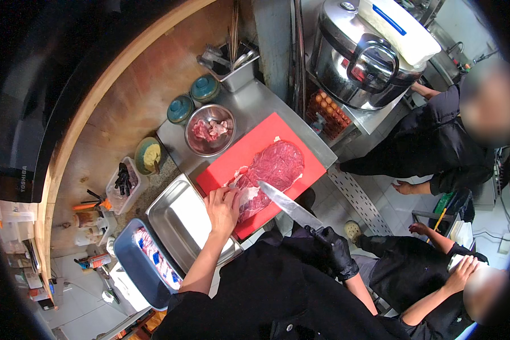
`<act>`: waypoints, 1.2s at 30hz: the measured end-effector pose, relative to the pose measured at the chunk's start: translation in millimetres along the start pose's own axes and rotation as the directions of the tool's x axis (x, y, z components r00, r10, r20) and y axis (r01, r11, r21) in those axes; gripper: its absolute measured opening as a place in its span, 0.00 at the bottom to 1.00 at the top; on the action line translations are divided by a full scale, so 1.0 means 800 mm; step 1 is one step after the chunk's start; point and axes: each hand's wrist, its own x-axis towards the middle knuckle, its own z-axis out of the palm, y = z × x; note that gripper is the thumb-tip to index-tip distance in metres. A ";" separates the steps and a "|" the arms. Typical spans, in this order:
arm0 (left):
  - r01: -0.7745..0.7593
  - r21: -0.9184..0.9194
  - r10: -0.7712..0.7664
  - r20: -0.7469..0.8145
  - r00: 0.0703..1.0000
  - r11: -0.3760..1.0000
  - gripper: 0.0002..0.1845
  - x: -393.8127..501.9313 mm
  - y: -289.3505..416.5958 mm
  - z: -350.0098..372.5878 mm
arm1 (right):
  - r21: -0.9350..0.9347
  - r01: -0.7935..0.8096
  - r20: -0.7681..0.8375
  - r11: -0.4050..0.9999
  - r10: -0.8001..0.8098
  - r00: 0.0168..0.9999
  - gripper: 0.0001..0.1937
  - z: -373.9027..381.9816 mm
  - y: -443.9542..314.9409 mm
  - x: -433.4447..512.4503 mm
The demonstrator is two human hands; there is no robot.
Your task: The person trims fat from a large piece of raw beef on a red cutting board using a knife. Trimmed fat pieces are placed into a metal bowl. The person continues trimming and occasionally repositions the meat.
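A large slab of raw red meat [280, 163] with pale fat and membrane lies on a red cutting board [221, 172]. My left hand [222, 210], bare, rests on the near left end of the meat, fingers against its fatty edge. In a black glove, my right hand [333, 248] grips the handle of a chef's knife [289, 206]. The broad blade points up and left, its tip over the pale membrane near the middle of the slab; whether it touches cannot be told. Beyond the board, a steel bowl [227, 148] holds fatty meat trimmings [210, 129].
Left of the board stand a deep steel pan [156, 221] and a blue-grey tub [131, 259] of packed meat. Lidded teal pots [180, 109] and a steel utensil bin [240, 76] line the back. Two people in black [408, 136] stand at the right, near a large cooker [335, 55].
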 end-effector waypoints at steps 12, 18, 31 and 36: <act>-0.020 -0.029 0.021 0.029 0.999 0.999 0.20 -0.013 0.016 0.002 | -0.206 -0.025 0.052 0.978 0.037 0.998 0.26 0.014 0.003 -0.024; -0.006 -0.042 0.008 0.046 0.999 0.999 0.19 -0.012 0.015 -0.001 | -0.188 -0.023 0.109 0.982 0.044 0.993 0.26 0.015 0.012 -0.025; -0.028 -0.017 0.029 0.035 0.999 0.999 0.15 -0.021 0.021 0.007 | -0.167 -0.002 0.039 0.986 0.008 0.999 0.27 0.003 -0.004 0.001; -0.052 -0.005 0.053 0.023 0.998 0.999 0.15 -0.018 0.024 0.009 | -0.098 -0.032 0.073 0.995 0.039 0.997 0.27 0.006 0.022 -0.009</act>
